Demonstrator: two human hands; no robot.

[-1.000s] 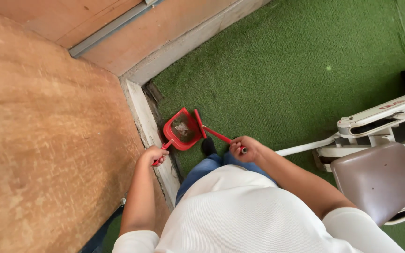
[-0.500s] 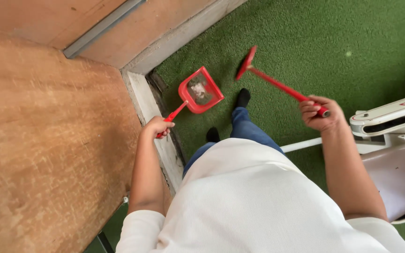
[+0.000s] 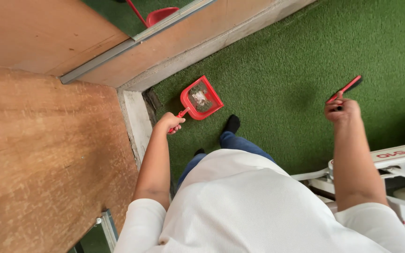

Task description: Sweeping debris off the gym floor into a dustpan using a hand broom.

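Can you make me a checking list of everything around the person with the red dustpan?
Surface: green artificial turf, with a brown wooden board on the left.
Job's things: red dustpan holding some grey dirt; red hand brush lifted above the turf.
Clutter: nothing seen.
Grippers: left hand grips the dustpan handle; right hand grips the brush handle.
Cables: nothing seen.
Surroundings: pale concrete edging along the board, a metal strip across the top, a white frame at the right, dark socks on the turf.
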